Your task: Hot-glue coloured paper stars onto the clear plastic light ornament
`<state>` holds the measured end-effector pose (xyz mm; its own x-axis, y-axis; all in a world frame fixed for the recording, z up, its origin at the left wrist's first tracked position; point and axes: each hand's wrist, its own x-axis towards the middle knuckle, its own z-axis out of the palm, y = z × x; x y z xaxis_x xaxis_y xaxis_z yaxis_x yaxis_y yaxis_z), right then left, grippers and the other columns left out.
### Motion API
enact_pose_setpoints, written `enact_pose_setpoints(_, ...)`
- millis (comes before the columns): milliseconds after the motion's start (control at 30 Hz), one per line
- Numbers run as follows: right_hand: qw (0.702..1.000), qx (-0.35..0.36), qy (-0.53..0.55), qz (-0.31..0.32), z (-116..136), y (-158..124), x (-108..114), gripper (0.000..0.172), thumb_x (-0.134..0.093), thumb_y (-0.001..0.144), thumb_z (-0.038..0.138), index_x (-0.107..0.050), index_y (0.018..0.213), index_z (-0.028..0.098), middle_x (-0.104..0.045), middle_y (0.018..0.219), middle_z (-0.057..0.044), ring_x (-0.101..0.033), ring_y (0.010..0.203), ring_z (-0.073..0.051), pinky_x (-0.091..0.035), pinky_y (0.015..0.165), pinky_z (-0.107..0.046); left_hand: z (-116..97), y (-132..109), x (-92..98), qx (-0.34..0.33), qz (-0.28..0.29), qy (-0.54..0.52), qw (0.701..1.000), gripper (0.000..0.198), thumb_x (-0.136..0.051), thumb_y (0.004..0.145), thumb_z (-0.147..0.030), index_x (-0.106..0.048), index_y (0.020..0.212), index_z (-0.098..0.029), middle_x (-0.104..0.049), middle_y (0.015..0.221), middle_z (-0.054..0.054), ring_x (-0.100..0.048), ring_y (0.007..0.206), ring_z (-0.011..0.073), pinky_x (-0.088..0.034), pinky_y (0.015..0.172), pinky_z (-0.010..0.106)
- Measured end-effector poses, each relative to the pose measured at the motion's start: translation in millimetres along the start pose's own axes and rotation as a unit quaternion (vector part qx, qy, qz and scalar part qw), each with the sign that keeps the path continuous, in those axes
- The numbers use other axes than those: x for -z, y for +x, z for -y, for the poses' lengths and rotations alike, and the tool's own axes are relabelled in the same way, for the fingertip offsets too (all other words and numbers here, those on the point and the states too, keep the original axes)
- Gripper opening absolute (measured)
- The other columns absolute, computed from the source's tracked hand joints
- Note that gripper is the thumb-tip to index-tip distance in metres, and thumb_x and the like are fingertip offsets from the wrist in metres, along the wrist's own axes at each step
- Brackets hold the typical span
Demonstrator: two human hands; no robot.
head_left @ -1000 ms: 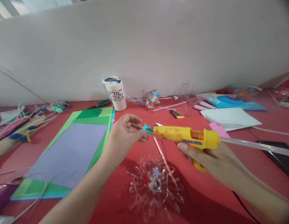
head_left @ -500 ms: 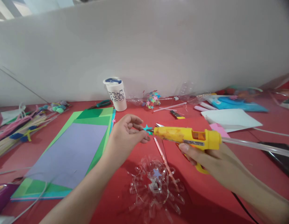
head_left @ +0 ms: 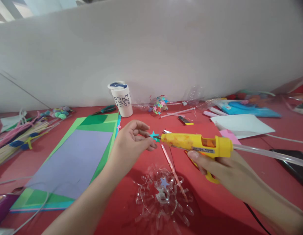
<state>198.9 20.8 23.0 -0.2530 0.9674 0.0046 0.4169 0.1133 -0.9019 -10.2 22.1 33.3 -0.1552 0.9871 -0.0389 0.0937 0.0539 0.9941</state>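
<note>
Pinched between thumb and fingers of my left hand [head_left: 134,138] is a small teal paper star [head_left: 154,135]. My right hand [head_left: 217,166] grips a yellow hot glue gun [head_left: 195,143], its nozzle pointing left at the star; whether the tip touches it I cannot tell. A long clear glue stick [head_left: 266,153] juts from the gun's back end. Below the hands lies a clear plastic flower-like piece [head_left: 162,204] with curled strips and a thin wire. A lilac star [head_left: 164,182] rests on it, and a pink pencil [head_left: 174,171] lies across its right side.
Stacked coloured paper [head_left: 73,160] lies at left, beside pipe cleaners [head_left: 21,137]. A white cup [head_left: 122,99], pliers [head_left: 107,109], a star-covered ball [head_left: 160,104] and a box cutter [head_left: 185,120] are at the back. White paper [head_left: 242,125] and a black object [head_left: 292,163] lie at right.
Almost nothing differs. Both hands, the teal star and the glue gun keep nearly the same positions.
</note>
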Motion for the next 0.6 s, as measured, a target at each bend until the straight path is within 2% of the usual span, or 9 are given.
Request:
enact_pose_setpoints(233,1.0,0.0,-0.03,0.004,-4.5,-1.3,2.2,0.042,-0.056,0.075,0.056,-0.044,0.05,0.025,-0.04,0.042,0.003,-0.036,0.04,-0.014,-0.028,0.035,-0.027,-1.8,-0.8,-0.5,-0.003,0.001,-0.009,1.0,0.023,-0.065,0.064,-0.007,-0.052,0.081,-0.016,-0.057,0.063,-0.008,-0.067,0.049,0.0104,-0.057,0.052,0.021)
enact_pose_setpoints(433,0.998,0.048,-0.05,-0.011,-0.3,1.0,0.4,0.039,-0.058,0.075,0.05,-0.042,0.05,0.025,-0.037,0.04,0.005,-0.033,0.037,-0.014,-0.029,0.037,-0.027,-0.8,-1.4,-0.4,-0.013,0.004,-0.008,1.0,0.021,-0.064,0.065,-0.007,-0.053,0.08,-0.017,-0.057,0.065,-0.008,-0.067,0.051,0.01,-0.057,0.053,0.021)
enact_pose_setpoints(533,0.995,0.053,-0.08,-0.021,1.6,-1.1,-0.3,0.031,-0.057,0.075,0.052,-0.055,0.058,0.027,-0.051,0.044,0.003,-0.047,0.042,-0.018,-0.037,0.041,-0.03,-0.9,-2.1,-2.1,-0.019,-0.009,0.015,1.0,0.02,-0.062,0.065,-0.007,-0.053,0.079,-0.018,-0.057,0.065,-0.007,-0.068,0.052,0.0109,-0.057,0.054,0.021)
enact_pose_setpoints(600,0.995,0.048,-0.077,-0.029,2.0,-4.2,-1.5,0.028,-0.058,0.073,0.053,-0.062,0.068,0.026,-0.065,0.059,-0.001,-0.059,0.055,-0.023,-0.044,0.047,-0.032,-0.1,-2.9,-3.7,-0.03,-0.015,0.035,0.999,0.019,-0.061,0.066,-0.007,-0.053,0.079,-0.019,-0.057,0.065,-0.007,-0.067,0.053,0.0108,-0.056,0.055,0.022)
